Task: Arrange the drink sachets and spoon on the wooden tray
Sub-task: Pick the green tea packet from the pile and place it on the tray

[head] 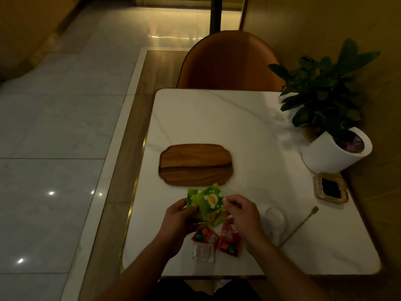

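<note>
Head view: both hands [213,216] grasp fanned green sachets [208,202], hiding their lower edges.

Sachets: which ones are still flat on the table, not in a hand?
The two red sachets nearest the person lie on the table; the green sachets are lifted, pinched between left hand and right hand.

Wooden tray [196,164] smooth, grain visible; table [217,118] white marble-look, glossy; green sachets [206,203] shiny foil/plastic (crinkly); plant pot [332,153] matt white.
</note>
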Demonstrator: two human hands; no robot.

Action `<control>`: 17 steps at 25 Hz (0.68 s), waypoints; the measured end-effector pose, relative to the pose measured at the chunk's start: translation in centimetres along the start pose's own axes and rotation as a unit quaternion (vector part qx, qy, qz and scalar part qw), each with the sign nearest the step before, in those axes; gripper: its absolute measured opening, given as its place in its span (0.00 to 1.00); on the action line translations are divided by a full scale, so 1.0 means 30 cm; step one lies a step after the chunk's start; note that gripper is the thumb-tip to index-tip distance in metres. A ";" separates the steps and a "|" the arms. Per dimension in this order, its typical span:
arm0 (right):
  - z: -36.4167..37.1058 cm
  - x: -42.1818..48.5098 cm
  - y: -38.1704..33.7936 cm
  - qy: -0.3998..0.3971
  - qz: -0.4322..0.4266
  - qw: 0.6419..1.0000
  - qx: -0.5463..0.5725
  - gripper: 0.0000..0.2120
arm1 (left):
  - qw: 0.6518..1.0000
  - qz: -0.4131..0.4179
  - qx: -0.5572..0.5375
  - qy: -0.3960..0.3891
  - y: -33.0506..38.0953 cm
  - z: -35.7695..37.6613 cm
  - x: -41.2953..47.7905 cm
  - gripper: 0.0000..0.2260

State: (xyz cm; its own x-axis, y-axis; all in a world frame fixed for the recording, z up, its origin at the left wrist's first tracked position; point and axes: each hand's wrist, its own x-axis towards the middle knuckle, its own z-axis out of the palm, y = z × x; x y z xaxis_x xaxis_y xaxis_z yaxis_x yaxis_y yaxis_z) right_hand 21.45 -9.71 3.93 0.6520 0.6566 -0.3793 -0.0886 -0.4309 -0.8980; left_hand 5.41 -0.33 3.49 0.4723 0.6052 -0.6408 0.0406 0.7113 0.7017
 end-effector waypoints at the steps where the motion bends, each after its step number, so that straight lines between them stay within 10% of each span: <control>1: -0.016 0.021 -0.014 0.010 0.000 1.000 0.012 0.07 | 1.000 -0.010 -0.017 -0.001 0.003 -0.001 0.001 0.11; 17: 0.052 0.052 -0.103 0.011 -0.220 0.937 -0.270 0.06 | 0.996 -0.009 0.009 -0.087 0.048 0.017 0.004 0.14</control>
State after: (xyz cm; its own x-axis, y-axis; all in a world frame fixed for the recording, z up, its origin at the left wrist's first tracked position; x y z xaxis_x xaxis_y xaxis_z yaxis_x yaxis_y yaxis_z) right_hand 21.57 -6.37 5.77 0.5514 0.8342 0.0104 0.5828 -0.3763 -0.7202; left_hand 5.98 0.60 4.59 0.6165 0.5204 -0.5909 0.0657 0.7138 0.6972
